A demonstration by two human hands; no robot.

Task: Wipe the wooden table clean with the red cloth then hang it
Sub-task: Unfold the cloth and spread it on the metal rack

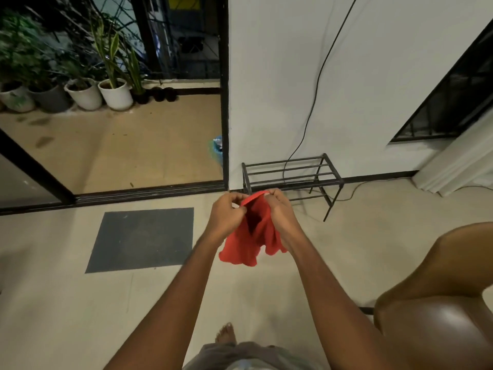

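Both hands are up in front of me with the red cloth (256,236) between them. The left hand (226,212) and right hand (280,212) each pinch its top edge, and the rest hangs down bunched between the wrists. Just past the hands is a black metal rack (290,172) against the white wall, with a cable (317,84) running down behind it. Left of the hands there's a grey mat (141,239) on the floor, and farther off that way some potted plants (116,93). Some glossy brown furniture (440,303) sits to the right, nearer me, and a bare foot (226,333) shows below the hands.
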